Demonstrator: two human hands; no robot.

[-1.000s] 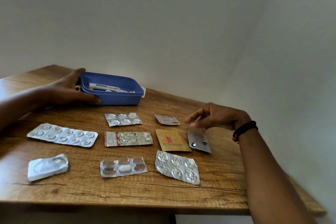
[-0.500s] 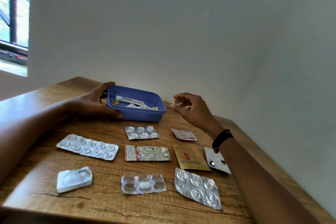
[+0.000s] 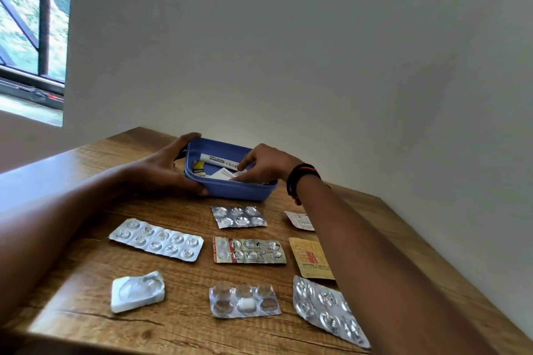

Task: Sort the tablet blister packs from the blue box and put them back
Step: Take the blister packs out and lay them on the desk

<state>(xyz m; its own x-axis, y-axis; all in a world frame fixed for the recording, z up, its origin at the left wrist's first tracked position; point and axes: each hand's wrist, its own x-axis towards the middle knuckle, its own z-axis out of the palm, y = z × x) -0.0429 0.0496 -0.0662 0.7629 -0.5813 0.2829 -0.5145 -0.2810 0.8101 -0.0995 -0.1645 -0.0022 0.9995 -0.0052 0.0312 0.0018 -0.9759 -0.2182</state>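
The blue box [image 3: 230,194] stands at the far middle of the wooden table. My left hand [image 3: 164,167] grips its left side. My right hand [image 3: 265,164] reaches into it from the right, fingertips pinched on a white pack [image 3: 226,174]. A white tube [image 3: 216,159] and a yellow-black item [image 3: 198,167] also lie inside. In front of the box lie a long silver pack [image 3: 155,239], a six-pocket silver pack [image 3: 238,216], a red-edged strip [image 3: 249,250], a yellow sachet [image 3: 310,258], a clear blister [image 3: 244,301] and another silver pack [image 3: 326,308].
A white single-pocket blister [image 3: 138,291] lies near the table's front left. A small white strip [image 3: 300,220] is partly hidden by my right forearm. Walls close in behind and to the right of the table; a window [image 3: 28,23] is at the upper left.
My right hand left the packs at the right side of the table, rose and moved into the blue box. My left hand stayed on the box. The camera view shifted right.
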